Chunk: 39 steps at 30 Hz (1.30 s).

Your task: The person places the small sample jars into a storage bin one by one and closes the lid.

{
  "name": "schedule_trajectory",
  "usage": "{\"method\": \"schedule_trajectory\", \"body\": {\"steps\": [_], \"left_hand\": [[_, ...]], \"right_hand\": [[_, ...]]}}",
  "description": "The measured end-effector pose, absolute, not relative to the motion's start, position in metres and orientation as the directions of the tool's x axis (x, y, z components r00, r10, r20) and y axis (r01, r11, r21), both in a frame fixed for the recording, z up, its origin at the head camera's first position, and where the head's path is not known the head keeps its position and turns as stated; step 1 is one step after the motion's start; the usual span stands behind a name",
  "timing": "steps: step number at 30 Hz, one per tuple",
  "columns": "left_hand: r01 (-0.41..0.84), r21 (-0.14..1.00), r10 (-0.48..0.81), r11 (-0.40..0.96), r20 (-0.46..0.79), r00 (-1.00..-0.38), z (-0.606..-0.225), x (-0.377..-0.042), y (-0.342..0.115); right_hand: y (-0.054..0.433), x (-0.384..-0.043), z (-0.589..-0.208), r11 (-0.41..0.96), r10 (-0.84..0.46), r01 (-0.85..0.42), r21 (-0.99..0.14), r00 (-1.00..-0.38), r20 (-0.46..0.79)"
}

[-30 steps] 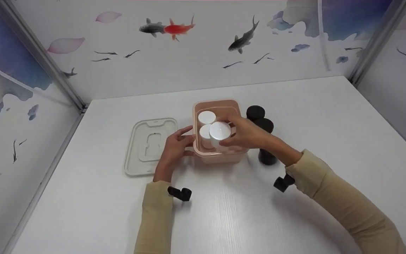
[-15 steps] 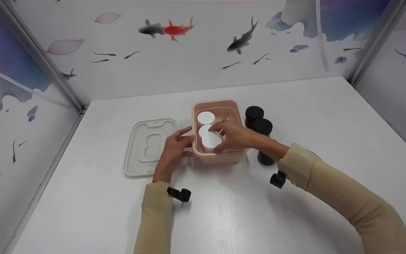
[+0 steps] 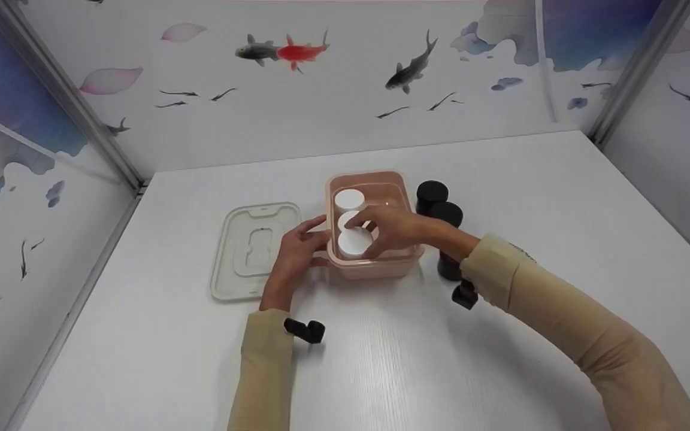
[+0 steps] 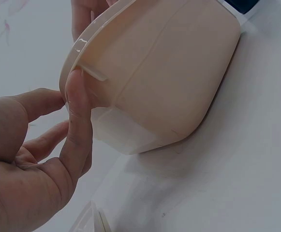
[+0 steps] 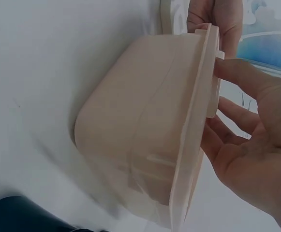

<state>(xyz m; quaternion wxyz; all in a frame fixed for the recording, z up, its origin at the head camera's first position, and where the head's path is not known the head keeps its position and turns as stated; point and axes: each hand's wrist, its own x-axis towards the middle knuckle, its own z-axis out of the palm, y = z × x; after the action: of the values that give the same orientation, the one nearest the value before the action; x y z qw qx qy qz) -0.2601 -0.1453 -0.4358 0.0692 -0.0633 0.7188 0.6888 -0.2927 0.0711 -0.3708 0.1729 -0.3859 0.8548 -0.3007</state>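
Note:
A peach plastic box (image 3: pixel 375 270) stands uncovered on the white table, with three white round-topped jars in its left half. My right hand (image 3: pixel 398 228) reaches into it and holds the nearest white jar (image 3: pixel 354 242) between thumb and fingers at the near left corner. Behind that one sit the middle white jar (image 3: pixel 347 221), partly covered by my fingers, and the far white jar (image 3: pixel 350 199). Fingertips of my left hand (image 3: pixel 296 254) touch the box's left side at the rim. The wrist views show the box walls from outside; the jars are hidden there.
A pale rectangular lid (image 3: pixel 255 251) lies flat left of the box. Right of the box stand black cylindrical jars, a far one (image 3: pixel 432 194), a middle one (image 3: pixel 448 214) and a near one (image 3: pixel 450 269) partly behind my right forearm. Patterned panels wall the table.
My right hand has moved the held white jar left and down, from over the middle of the box into its near left corner. The left hand stays at the rim.

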Motion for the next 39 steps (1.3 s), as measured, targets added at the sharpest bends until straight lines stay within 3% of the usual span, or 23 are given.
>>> {"method": "schedule_trajectory", "body": {"steps": [16,23,32,39], "left_hand": [[-0.182,0.983,0.013,0.021,-0.182,-0.983,-0.438,-0.259,-0.146],[-0.179,0.984,0.023,0.003,-0.179,-0.984,-0.439,-0.260,-0.145],[-0.187,0.982,0.008,0.024,-0.187,-0.982,-0.438,-0.260,-0.144],[-0.183,0.983,0.007,0.018,-0.183,-0.983,-0.438,-0.260,-0.145]], "right_hand": [[0.064,-0.290,-0.381,0.590,-0.745,-0.618,-0.520,-0.664,-0.057],[0.064,-0.290,-0.385,0.574,-0.768,-0.675,-0.464,-0.640,-0.019],[0.072,-0.289,-0.378,0.614,-0.687,-0.517,-0.596,-0.722,-0.082],[0.091,-0.284,-0.365,0.506,-0.685,-0.485,-0.713,-0.728,0.009]]}}
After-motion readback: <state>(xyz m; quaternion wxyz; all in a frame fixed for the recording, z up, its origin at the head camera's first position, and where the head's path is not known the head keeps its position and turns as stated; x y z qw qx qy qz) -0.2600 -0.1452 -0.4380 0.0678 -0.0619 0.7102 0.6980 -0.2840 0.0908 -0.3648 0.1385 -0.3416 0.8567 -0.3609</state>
